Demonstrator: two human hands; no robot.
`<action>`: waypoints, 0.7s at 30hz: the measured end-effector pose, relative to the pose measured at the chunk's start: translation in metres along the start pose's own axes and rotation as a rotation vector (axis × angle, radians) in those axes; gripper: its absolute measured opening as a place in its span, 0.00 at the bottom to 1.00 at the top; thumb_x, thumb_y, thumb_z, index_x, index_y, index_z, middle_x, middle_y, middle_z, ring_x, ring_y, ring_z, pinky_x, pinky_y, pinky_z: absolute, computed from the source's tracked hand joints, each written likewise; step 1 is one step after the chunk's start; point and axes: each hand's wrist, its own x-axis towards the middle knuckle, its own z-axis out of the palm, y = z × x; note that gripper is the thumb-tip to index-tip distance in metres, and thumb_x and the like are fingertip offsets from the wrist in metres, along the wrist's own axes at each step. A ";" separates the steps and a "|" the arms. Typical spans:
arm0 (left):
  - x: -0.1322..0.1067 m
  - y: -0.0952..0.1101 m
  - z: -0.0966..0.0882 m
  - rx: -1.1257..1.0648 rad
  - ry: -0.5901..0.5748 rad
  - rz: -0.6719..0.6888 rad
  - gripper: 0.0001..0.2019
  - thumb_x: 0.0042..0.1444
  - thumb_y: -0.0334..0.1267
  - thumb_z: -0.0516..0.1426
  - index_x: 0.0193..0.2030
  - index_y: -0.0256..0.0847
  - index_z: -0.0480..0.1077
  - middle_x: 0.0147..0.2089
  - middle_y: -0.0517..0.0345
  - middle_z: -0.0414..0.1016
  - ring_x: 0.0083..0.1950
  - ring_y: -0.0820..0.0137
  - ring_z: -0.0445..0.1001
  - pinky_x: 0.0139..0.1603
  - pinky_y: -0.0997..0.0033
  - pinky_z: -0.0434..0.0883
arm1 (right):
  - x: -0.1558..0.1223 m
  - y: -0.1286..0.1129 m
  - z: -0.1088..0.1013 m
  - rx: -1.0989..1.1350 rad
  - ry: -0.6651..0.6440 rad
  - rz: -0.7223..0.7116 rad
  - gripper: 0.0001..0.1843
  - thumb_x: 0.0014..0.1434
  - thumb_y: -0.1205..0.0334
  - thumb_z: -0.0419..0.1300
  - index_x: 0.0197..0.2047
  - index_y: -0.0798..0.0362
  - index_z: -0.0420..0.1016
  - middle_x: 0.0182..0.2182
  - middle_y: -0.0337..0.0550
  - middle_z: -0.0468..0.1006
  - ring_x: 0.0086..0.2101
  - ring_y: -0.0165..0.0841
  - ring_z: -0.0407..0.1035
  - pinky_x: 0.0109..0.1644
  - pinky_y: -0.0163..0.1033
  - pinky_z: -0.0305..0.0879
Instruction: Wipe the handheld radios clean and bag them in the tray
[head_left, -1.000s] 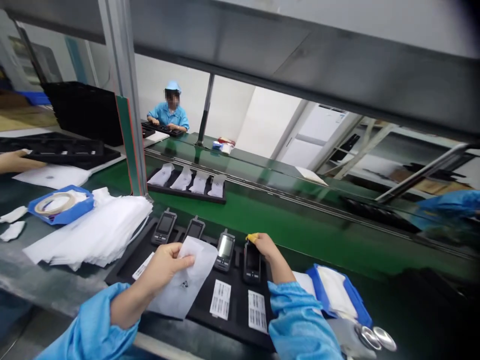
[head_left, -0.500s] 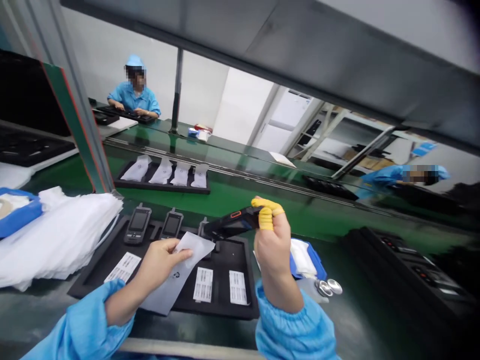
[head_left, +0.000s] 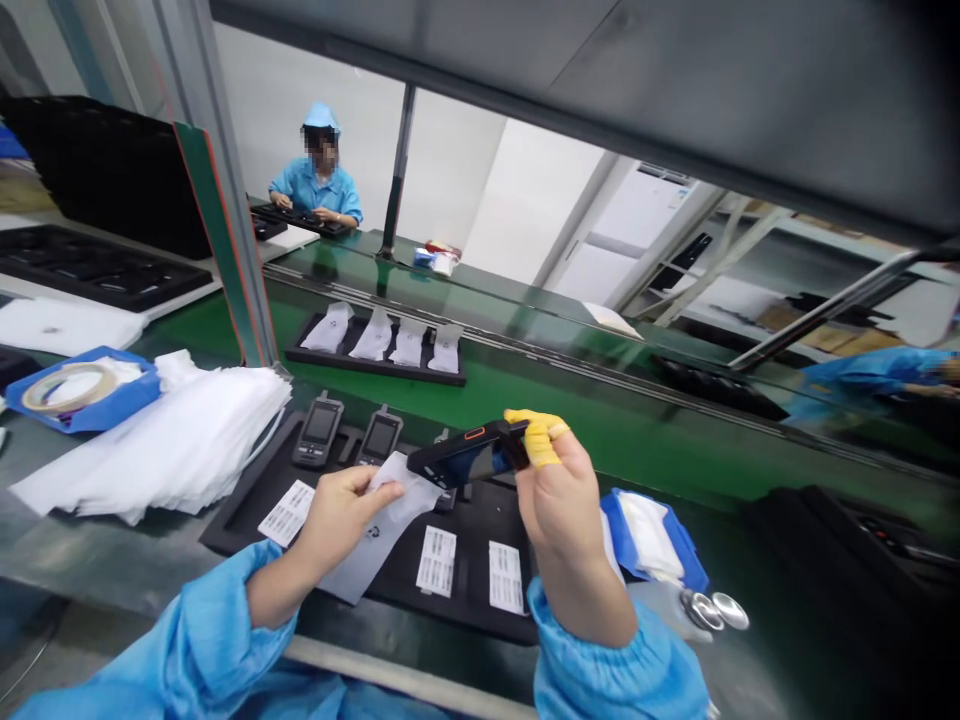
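My right hand (head_left: 559, 490), with yellow finger cots, grips a black handheld device (head_left: 465, 458) with an orange side button and holds it level above the black tray (head_left: 240, 510). My left hand (head_left: 341, 510) pinches a white pouch (head_left: 382, 525) by its top edge, just left of the device's end. Two more handheld devices (head_left: 319, 428) stand in slots at the tray's far left, a third is partly hidden behind the held one. White barcode labels (head_left: 436, 560) lie along the tray's near side.
A stack of white pouches (head_left: 172, 440) lies left of the tray, with a blue tray holding a tape roll (head_left: 71, 385) beyond. Another black tray of bagged units (head_left: 382, 345) sits on the green conveyor. A blue tray with cloth (head_left: 652, 535) is at my right. Co-workers sit across and right.
One second ago my right hand touched a device standing in the tray; it has since lifted it out and now holds it level near the pouch in my left hand.
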 end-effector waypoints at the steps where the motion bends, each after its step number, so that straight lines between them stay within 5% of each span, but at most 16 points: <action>1: 0.000 -0.001 0.000 -0.006 -0.013 0.008 0.15 0.44 0.49 0.62 0.25 0.37 0.76 0.20 0.63 0.66 0.24 0.72 0.63 0.25 0.76 0.58 | 0.000 -0.001 0.000 -0.004 -0.021 0.025 0.17 0.48 0.46 0.66 0.34 0.49 0.74 0.35 0.40 0.74 0.39 0.34 0.67 0.51 0.46 0.62; 6: -0.003 0.000 0.000 -0.049 -0.128 0.037 0.17 0.46 0.49 0.61 0.36 0.38 0.80 0.33 0.58 0.79 0.35 0.62 0.74 0.35 0.71 0.68 | 0.006 -0.006 0.001 -0.040 -0.115 0.131 0.20 0.47 0.42 0.65 0.33 0.50 0.74 0.32 0.39 0.75 0.35 0.34 0.68 0.45 0.44 0.64; 13: -0.007 0.003 0.005 -0.137 -0.146 0.093 0.24 0.53 0.54 0.59 0.50 0.39 0.76 0.50 0.54 0.78 0.53 0.57 0.74 0.55 0.64 0.68 | 0.000 -0.009 0.013 -0.192 -0.207 0.064 0.18 0.52 0.44 0.61 0.34 0.51 0.73 0.33 0.38 0.74 0.36 0.32 0.66 0.44 0.39 0.64; 17: -0.005 0.015 0.011 -0.086 -0.138 0.215 0.21 0.59 0.52 0.54 0.49 0.39 0.77 0.47 0.54 0.79 0.52 0.58 0.75 0.53 0.66 0.69 | -0.007 -0.009 0.025 -0.226 -0.313 0.100 0.18 0.52 0.44 0.61 0.33 0.51 0.71 0.31 0.37 0.73 0.34 0.31 0.66 0.42 0.38 0.64; 21: -0.001 0.032 0.017 -0.050 -0.009 0.297 0.21 0.59 0.52 0.54 0.45 0.37 0.78 0.40 0.54 0.81 0.43 0.59 0.77 0.44 0.67 0.72 | -0.009 -0.009 0.029 -0.261 -0.376 0.095 0.16 0.54 0.45 0.59 0.33 0.50 0.70 0.30 0.37 0.72 0.34 0.32 0.66 0.42 0.39 0.65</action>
